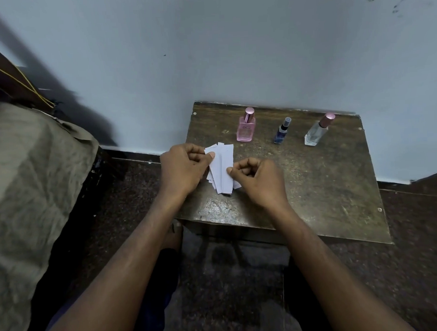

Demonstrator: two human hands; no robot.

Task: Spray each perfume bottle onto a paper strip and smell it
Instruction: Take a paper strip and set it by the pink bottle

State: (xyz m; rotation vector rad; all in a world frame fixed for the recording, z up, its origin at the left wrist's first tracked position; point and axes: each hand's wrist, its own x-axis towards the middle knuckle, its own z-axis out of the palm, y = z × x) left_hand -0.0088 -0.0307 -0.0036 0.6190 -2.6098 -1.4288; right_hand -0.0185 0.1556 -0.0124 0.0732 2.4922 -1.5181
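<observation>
Nearest you, just below the middle of the frame, your right hand [256, 181] had its fingers curled in, thumb and forefinger pinching the lower right edge of the paper strips [222, 165]. Your left hand [182, 166], a little higher and to the left, was curled round the same stack, its thumb pressed on the top sheets. The strips lay fanned and overlapping at the near left of the small table [332, 186], so I judged you might lift two stuck together, or knock the rest off the table's left edge, which was close by. Farther up, towards the wall, stood the pink bottle [246, 126], the blue bottle [282, 131] and the clear bottle [317, 131], all capped and well apart from your hands. A careless reach could have tipped the narrow blue one.
</observation>
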